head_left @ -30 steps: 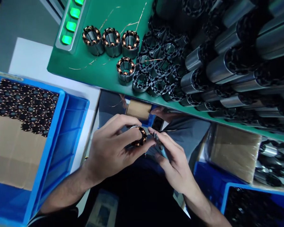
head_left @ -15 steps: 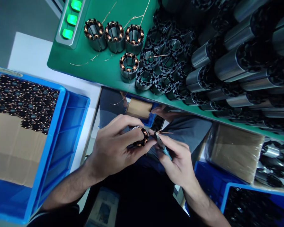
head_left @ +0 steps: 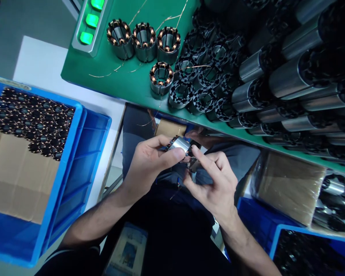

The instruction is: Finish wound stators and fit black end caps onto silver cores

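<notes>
Your left hand (head_left: 148, 163) grips metal core (head_left: 180, 144) between thumb and fingers, near side of green surface (head_left: 83, 65). Your right hand (head_left: 218, 180) has index fingertip at core's right end; cannot tell whether it grips anything. Four copper-wound cores (head_left: 160, 89) stand on surface, beside packed dark-ended cores (head_left: 243, 99). Blue crate (head_left: 63, 161) sits left.

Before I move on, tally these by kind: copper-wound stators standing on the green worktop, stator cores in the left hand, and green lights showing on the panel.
Copper-wound stators standing on the green worktop: 4
Stator core in the left hand: 1
Green lights in view on the panel: 3
Total: 8
</notes>
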A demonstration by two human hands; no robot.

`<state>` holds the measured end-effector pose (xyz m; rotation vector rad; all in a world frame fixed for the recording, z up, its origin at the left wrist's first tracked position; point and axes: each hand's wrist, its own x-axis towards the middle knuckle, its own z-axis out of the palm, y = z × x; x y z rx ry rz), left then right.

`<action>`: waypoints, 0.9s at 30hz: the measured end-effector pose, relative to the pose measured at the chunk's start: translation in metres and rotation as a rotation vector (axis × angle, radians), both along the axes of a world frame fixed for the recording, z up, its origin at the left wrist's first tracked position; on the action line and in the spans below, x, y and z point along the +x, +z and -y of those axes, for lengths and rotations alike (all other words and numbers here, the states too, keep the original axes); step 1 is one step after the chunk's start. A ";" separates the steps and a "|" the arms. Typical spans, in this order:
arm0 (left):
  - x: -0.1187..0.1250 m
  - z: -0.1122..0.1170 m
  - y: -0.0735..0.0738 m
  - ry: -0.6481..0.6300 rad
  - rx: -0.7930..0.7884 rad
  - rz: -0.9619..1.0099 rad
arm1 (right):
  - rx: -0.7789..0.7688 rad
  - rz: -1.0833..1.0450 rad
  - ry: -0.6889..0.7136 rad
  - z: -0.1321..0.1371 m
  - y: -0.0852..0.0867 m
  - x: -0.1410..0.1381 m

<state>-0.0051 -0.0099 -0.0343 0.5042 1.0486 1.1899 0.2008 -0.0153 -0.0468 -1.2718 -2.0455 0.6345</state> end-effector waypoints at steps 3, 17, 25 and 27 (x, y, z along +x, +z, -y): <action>0.004 0.002 -0.002 -0.021 0.016 0.022 | 0.027 -0.023 0.003 -0.002 0.001 -0.001; 0.013 -0.001 -0.008 -0.004 -0.003 0.043 | -0.078 -0.130 0.029 -0.001 -0.009 0.008; -0.005 0.002 -0.031 0.310 -0.139 -0.109 | -0.422 0.015 0.109 -0.023 -0.045 0.014; -0.046 0.016 -0.028 0.422 -0.123 -0.257 | -0.501 0.116 0.117 -0.029 -0.066 0.023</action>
